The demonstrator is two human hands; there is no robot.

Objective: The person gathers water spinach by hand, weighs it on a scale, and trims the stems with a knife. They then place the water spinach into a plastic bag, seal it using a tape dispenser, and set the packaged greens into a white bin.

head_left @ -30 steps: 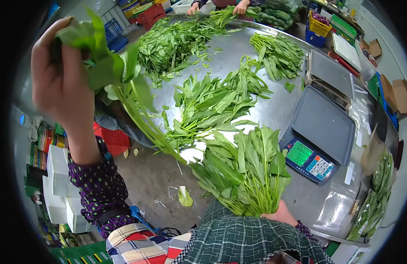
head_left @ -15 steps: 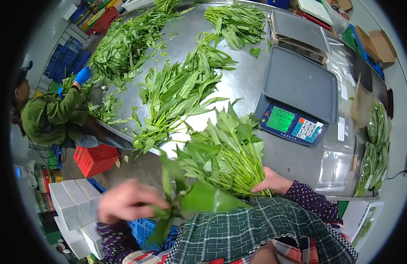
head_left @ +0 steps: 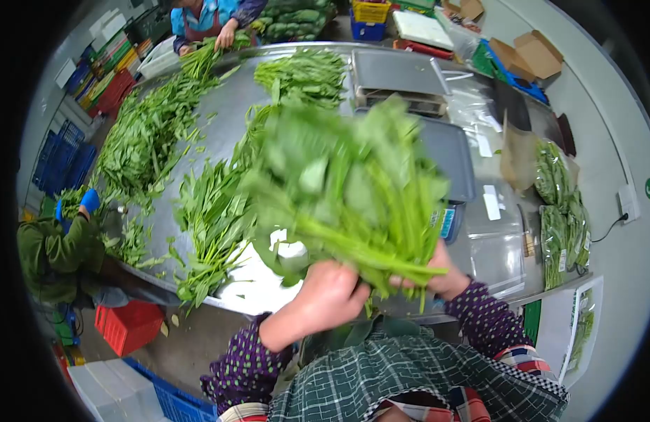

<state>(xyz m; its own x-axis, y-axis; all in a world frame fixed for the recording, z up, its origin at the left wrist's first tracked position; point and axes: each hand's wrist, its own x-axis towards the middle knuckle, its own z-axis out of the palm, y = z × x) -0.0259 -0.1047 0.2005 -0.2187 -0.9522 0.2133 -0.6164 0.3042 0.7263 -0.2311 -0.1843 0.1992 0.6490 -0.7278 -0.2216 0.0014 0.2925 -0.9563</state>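
A bunch of long-leaved greens [head_left: 353,190], blurred by motion, is held up over the near edge of the metal table. My right hand [head_left: 441,274] is closed round the stem ends at the lower right. Beneath the leaves, my left hand [head_left: 328,299] is curled shut against the stems on the left side; its fingertips are partly hidden. Behind the bunch stands a scale [head_left: 451,155] with a grey tray, its display covered by the leaves. More loose greens [head_left: 209,225] lie on the table to the left.
A large heap of greens [head_left: 138,141] and another bunch [head_left: 304,74] lie farther back. A second scale [head_left: 388,74] stands behind the first. Bagged greens [head_left: 553,239] lie at right. One co-worker in a green jacket [head_left: 58,250] and another in blue [head_left: 205,21] handle greens.
The bunch has risen in my right hand and now hides the scale's display. My left hand has moved right from beside the table to the stems. The view has shifted, showing the second co-worker.
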